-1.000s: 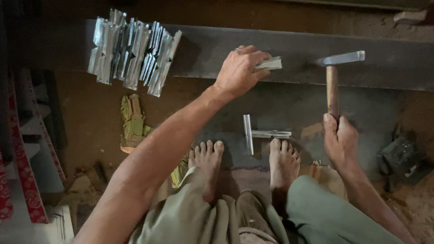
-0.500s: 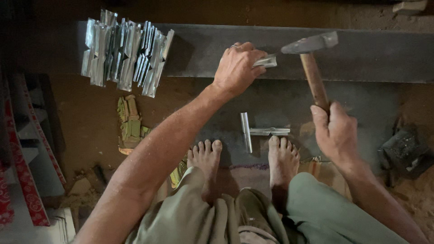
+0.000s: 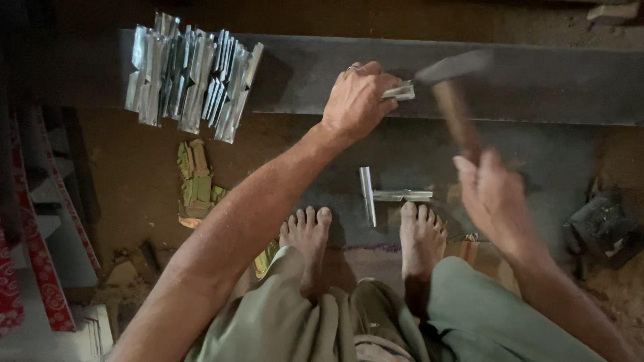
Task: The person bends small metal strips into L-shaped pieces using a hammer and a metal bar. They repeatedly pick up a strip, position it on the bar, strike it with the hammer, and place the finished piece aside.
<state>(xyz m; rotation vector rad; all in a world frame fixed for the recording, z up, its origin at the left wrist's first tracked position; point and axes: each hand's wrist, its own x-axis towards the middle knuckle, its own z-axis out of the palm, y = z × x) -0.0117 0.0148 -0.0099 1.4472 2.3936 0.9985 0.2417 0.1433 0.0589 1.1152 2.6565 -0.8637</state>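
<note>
My left hand pinches a small shiny metal piece flat against the long dark steel beam. My right hand grips the wooden handle of a hammer; the hammer is blurred, and its steel head hangs just above and right of the metal piece. Two similar metal strips lie crossed on the ground between my bare feet.
A stack of several shiny bent metal pieces rests on the beam's left end. A worn green glove lies on the dirt floor below it. Red patterned boards stand at the left. A dark lump of scrap sits at the right.
The hammer has swung left and down toward the metal piece held on the beam. My right hand has moved with it. My left hand has stayed in place.
</note>
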